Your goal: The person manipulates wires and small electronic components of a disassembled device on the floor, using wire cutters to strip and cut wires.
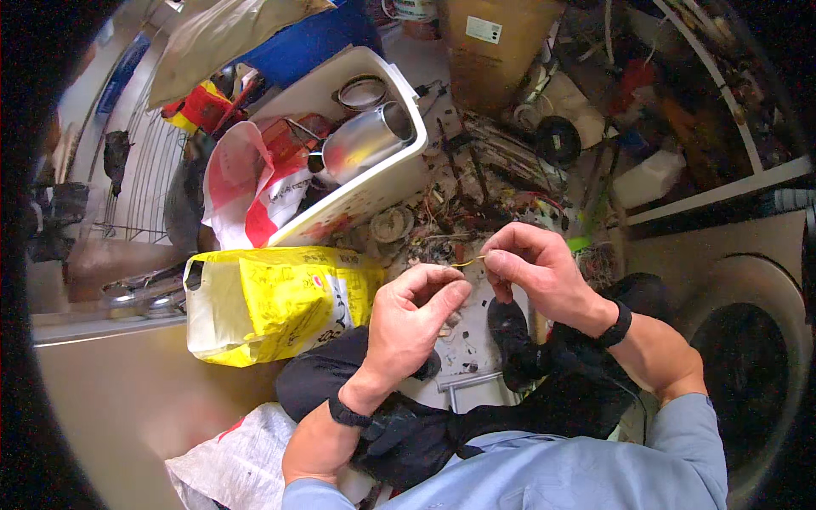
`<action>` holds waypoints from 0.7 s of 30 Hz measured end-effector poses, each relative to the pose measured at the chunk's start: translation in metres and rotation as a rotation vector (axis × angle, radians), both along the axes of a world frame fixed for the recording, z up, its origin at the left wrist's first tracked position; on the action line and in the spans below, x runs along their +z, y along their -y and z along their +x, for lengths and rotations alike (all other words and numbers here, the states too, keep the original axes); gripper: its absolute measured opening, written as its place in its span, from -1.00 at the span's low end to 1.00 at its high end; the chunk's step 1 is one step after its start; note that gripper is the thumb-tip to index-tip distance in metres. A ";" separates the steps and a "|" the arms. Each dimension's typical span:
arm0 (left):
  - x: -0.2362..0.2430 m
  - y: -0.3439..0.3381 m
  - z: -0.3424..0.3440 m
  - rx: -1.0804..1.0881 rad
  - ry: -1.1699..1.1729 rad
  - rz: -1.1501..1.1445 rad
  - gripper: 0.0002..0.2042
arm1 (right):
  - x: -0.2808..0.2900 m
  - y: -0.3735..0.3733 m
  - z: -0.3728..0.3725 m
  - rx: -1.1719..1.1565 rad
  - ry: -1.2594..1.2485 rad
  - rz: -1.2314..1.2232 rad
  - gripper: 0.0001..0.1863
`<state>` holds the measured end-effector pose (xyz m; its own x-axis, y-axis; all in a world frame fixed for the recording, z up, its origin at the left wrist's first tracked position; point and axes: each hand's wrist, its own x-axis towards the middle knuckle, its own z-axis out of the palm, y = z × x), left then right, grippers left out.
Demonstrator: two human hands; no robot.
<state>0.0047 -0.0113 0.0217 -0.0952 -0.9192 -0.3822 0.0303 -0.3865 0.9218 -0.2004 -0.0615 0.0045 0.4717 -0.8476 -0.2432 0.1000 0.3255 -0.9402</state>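
Note:
A short, thin yellow wire [467, 263] stretches between my two hands, above the littered floor. My left hand [414, 316] pinches one end between thumb and forefinger. The other end is in the pinch of my right hand [537, 270], a little farther off and to the right. Both hands are closed and apart from each other, and each wrist wears a black band. Just left of my left hand stands a yellow and white plastic bag [280, 297] with its mouth open.
Behind the yellow bag is a white bin [361, 200] with a metal cylinder [367, 143] and a red and white bag [255, 183]. Wire scraps and debris [442, 217] litter the floor. A cardboard box [493, 55] stands at the back, a front-loading washing machine [739, 340] at right.

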 end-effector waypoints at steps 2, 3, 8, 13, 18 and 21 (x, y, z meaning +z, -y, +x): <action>-0.002 0.003 0.003 0.034 -0.058 -0.015 -0.82 | 0.000 -0.002 0.002 -0.007 -0.016 -0.022 -0.84; -0.003 0.004 0.004 0.067 -0.118 -0.032 -0.83 | 0.000 -0.003 0.003 -0.016 -0.034 -0.045 -0.83; -0.004 0.005 0.004 0.116 -0.153 -0.028 -0.84 | 0.003 -0.004 0.006 0.006 -0.170 -0.190 -0.82; -0.005 0.004 0.003 0.170 -0.213 -0.031 -0.87 | 0.010 -0.004 0.007 0.060 -0.243 -0.375 -0.80; -0.003 0.005 0.001 0.132 -0.182 -0.022 -0.84 | 0.008 -0.005 0.010 0.079 -0.295 -0.404 -0.80; -0.009 0.005 0.003 0.124 -0.216 0.007 -0.83 | 0.003 -0.008 0.012 0.056 -0.169 -0.239 -0.80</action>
